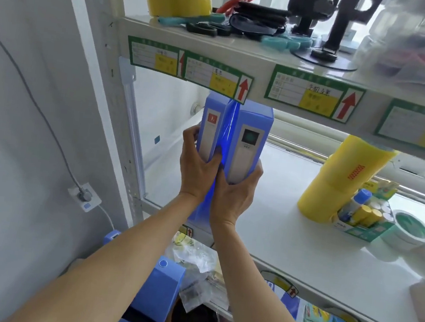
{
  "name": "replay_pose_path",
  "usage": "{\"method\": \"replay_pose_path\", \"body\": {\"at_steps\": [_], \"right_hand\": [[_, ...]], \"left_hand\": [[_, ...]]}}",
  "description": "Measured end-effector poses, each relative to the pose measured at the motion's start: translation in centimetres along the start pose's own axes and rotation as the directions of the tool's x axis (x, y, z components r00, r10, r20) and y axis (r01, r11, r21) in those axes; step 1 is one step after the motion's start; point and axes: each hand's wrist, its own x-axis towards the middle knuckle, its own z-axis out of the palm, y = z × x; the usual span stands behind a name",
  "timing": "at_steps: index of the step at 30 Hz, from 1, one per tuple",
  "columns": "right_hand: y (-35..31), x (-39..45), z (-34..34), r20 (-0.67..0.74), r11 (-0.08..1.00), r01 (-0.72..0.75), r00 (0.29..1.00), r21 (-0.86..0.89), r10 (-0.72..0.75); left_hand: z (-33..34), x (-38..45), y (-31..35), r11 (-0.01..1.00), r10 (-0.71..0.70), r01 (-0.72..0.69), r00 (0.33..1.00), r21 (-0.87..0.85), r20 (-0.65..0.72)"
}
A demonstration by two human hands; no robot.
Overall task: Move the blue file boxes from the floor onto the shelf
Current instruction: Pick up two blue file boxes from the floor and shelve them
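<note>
Two blue file boxes stand upright side by side at the left end of the white middle shelf (290, 238). My left hand (197, 167) grips the left box (211, 126), which has a red square on its white spine label. My right hand (234, 190) grips the right box (252, 141), whose label carries a green square. The boxes lean apart at the top, and their lower ends overhang the shelf's front edge. More blue file boxes (162, 285) lie on the floor below, partly hidden by my left forearm.
Yellow tape rolls (342, 178), a box of glue sticks (363, 217) and round green-lidded tubs (407, 230) fill the shelf's right side. The upper shelf (244, 56) hangs just above the box tops. A wall socket with a plug (84, 195) is at the left.
</note>
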Motion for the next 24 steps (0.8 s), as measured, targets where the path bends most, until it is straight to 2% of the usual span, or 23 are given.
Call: {"method": "replay_pose_path", "body": {"at_steps": [5,10,13,18,24], "right_hand": [[1.3,0.5,1.4,0.013,0.999,0.011,1.0,0.044,-0.012],[2.4,0.2,2.3,0.08,0.998,0.031,0.996,0.051,-0.035],[3.2,0.2,2.1,0.119,0.999,0.044,0.992,0.011,-0.045],[5.1,-0.6,1.4,0.157,0.997,-0.005,0.987,-0.076,0.017],[5.1,-1.3,0.2,0.181,0.99,-0.011,0.983,-0.138,0.036]], "left_hand": [[0.5,1.7,-1.8,1.0,-0.016,0.016,0.999,-0.006,0.038],[-1.1,2.6,-3.7,0.998,-0.051,0.044,0.988,0.051,0.144],[-2.0,2.4,-4.3,0.995,-0.076,0.062,0.976,0.075,0.202],[-2.7,1.4,-4.8,0.993,-0.082,0.054,0.952,0.1,0.294],[-3.2,0.7,-5.4,0.996,-0.053,0.029,0.955,0.086,0.292]]}}
